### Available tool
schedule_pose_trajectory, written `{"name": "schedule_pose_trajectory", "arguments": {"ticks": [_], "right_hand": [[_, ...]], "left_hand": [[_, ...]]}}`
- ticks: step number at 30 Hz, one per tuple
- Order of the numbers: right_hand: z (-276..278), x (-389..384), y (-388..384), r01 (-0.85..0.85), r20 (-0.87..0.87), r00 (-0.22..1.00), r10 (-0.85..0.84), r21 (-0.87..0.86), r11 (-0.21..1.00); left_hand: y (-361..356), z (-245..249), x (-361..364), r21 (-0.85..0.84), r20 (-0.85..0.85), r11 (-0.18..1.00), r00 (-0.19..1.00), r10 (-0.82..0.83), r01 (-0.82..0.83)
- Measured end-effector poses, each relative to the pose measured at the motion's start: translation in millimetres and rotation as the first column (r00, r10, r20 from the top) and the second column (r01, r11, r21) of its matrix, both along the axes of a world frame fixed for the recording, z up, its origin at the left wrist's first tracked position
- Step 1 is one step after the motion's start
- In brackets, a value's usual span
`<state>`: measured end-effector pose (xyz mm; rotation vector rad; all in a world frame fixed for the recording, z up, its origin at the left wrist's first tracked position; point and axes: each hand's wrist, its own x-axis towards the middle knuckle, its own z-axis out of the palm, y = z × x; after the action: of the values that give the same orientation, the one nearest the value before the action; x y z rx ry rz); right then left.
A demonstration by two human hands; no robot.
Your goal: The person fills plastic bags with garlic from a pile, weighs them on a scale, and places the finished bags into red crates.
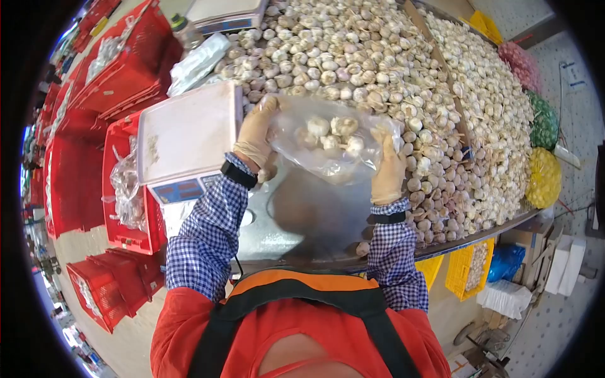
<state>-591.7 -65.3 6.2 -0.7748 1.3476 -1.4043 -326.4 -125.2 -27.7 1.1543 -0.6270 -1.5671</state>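
A clear plastic bag (302,160) with several garlic bulbs (343,126) inside is stretched between my two gloved hands, above the metal tabletop. My left hand (257,129) is closed on the bag's left end, near the right edge of a weighing scale (189,129). Its right end is gripped by my right hand (389,167), beside the heap of loose garlic (378,50). The fingertips of both hands are partly hidden by the plastic.
Red crates (129,236) holding clear bags (126,189) stand to the left. A wooden divider (441,63) splits the garlic heap. At the right are a yellow net sack (543,178), a green net sack (542,120) and a yellow crate (455,271). Behind the scale lies folded plastic (198,66).
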Motion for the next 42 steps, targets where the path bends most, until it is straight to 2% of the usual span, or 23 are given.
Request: {"name": "schedule_pose_trajectory", "arguments": {"ticks": [1, 2, 3, 4, 5, 11, 13, 14, 17, 19, 20, 22, 23, 25, 26, 28, 29, 31, 35, 37, 38, 39, 42], "right_hand": [[19.7, 12.4, 1.8, -0.071, -0.189, 0.980, 0.067, -0.016, 0.997], [-16.3, 10.1, -13.0, -0.170, -0.741, 0.645, -0.188, -0.379, 0.910], [4.6, 27.6, -15.2, -0.187, -0.737, 0.651, -0.184, -0.391, 0.901], [39.5, 50.5, -13.7, -0.143, -0.472, 0.881, -0.009, -0.286, 0.948], [60.1, 70.6, -14.2, -0.152, -0.121, 0.984, 0.133, -0.160, 0.975], [14.6, 172.7, -49.2, -0.331, -0.242, 0.935, 0.258, -0.344, 0.879], [-13.1, 198.1, -51.5, -0.490, -0.529, 0.770, 0.356, -0.134, 0.861], [-27.2, 205.2, -50.8, -0.505, -0.530, 0.764, 0.367, -0.138, 0.852], [-35.6, 223.2, -42.3, -0.539, -0.743, 0.611, 0.271, -0.140, 0.830], [11.4, 244.1, -25.4, -0.377, -0.794, 0.496, -0.353, -0.562, 0.736], [37.2, 255.9, -16.8, -0.389, -0.803, 0.486, -0.345, -0.552, 0.738], [74.2, 281.5, 0.2, -0.676, -0.783, 0.608, -0.129, -0.596, 0.432], [71.3, 298.5, -2.2, -0.679, -0.788, 0.603, -0.127, -0.590, 0.437], [62.7, 329.4, -18.3, -0.895, -0.970, 0.065, 0.233, 0.046, 0.443], [57.2, 332.2, -21.2, -0.896, -0.972, 0.064, 0.226, 0.043, 0.443], [37.2, 335.0, -34.6, -0.712, -0.907, -0.318, 0.275, 0.420, 0.563], [17.1, 329.9, -35.7, -0.683, -0.890, -0.409, 0.200, 0.444, 0.580], [6.4, 321.1, -28.0, -0.753, -0.925, -0.374, 0.065, 0.344, 0.562], [-6.8, 307.7, -27.9, -0.818, -0.957, -0.243, 0.159, 0.290, 0.497], [4.8, 305.7, -28.3, -0.806, -0.980, 0.007, 0.201, 0.113, 0.581], [11.3, 303.1, -27.3, -0.809, -0.969, 0.128, 0.211, 0.021, 0.588], [8.5, 301.1, -30.0, -0.816, -0.967, 0.122, 0.223, 0.030, 0.577], [22.8, 309.6, -21.9, -0.802, -0.917, -0.191, 0.350, 0.352, 0.483]], "left_hand": [[4.0, 18.7, 8.2, -0.044, 0.004, 0.994, 0.995, 0.099, -0.099], [9.5, 43.1, 21.9, -0.124, 0.032, 0.983, 0.989, 0.142, -0.138], [14.9, 66.1, 37.7, -0.204, 0.059, 0.963, 0.980, 0.189, -0.173], [18.0, 81.2, 57.4, -0.290, 0.051, 0.936, 0.973, 0.225, -0.201], [21.9, 95.5, 79.6, -0.374, 0.044, 0.900, 0.964, 0.261, -0.226], [60.2, 115.2, 192.1, -0.510, 0.243, 0.809, 0.854, 0.459, -0.290], [72.6, 94.3, 220.2, -0.478, 0.439, 0.850, 0.778, 0.450, -0.221], [78.6, 76.9, 234.0, -0.408, 0.439, 0.880, 0.793, 0.422, -0.243], [93.7, 42.7, 264.1, -0.285, 0.431, 0.914, 0.813, 0.392, -0.289], [100.1, 37.4, 272.3, -0.275, 0.393, 0.918, 0.838, 0.378, -0.285], [102.8, 40.7, 270.9, -0.264, 0.417, 0.927, 0.835, 0.360, -0.268], [106.8, 47.8, 268.6, -0.184, 0.480, 0.961, 0.834, 0.272, -0.207], [106.6, 45.3, 267.0, -0.178, 0.476, 0.962, 0.838, 0.268, -0.206], [102.8, 41.6, 264.5, -0.227, 0.424, 0.953, 0.860, 0.284, -0.203], [103.1, 40.4, 265.5, -0.234, 0.388, 0.952, 0.878, 0.280, -0.200], [107.8, 41.9, 263.6, -0.220, 0.388, 0.953, 0.878, 0.280, -0.207], [109.9, 40.7, 265.1, -0.202, 0.386, 0.957, 0.881, 0.274, -0.209], [114.4, 28.4, 272.6, -0.161, 0.388, 0.968, 0.889, 0.243, -0.194], [115.0, 15.7, 275.9, -0.137, 0.407, 0.977, 0.890, 0.205, -0.162], [109.2, 4.3, 281.9, -0.325, 0.620, 0.933, 0.709, 0.335, -0.156], [107.8, 2.8, 283.7, -0.324, 0.549, 0.928, 0.763, 0.341, -0.181], [110.1, 13.2, 283.9, -0.313, 0.551, 0.930, 0.760, 0.344, -0.194], [113.2, 32.0, 288.8, -0.339, 0.557, 0.934, 0.777, 0.294, -0.110]]}}
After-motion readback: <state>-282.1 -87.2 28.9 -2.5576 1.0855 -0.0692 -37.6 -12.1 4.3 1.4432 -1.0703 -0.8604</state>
